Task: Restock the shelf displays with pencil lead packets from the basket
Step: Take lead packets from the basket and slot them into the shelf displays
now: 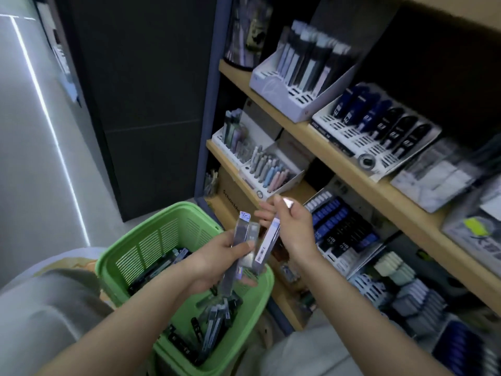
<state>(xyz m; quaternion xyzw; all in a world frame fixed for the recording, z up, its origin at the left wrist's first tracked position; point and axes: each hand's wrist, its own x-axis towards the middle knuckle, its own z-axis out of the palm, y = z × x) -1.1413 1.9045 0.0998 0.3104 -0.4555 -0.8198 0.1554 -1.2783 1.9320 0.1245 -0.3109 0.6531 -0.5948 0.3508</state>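
Observation:
A green plastic basket (162, 240) sits low in front of me with several dark pencil lead packets (214, 318) lying in it. Above the basket, my left hand (217, 256) grips a small fan of grey lead packets (241, 234). My right hand (290, 223) pinches one long packet (267, 245) out of that fan, its barcode end pointing down. To the right, wooden shelves (320, 142) carry slotted display trays. One tray (344, 234) behind my right hand is filled with blue and black lead packets.
Upper shelves hold a white slotted stand (295, 96) with tall packets and a tray (379, 131) of blue and black cases. A pastel pen display (271, 172) stands on the middle shelf. A dark panel (146, 104) rises behind the basket. My knees are below.

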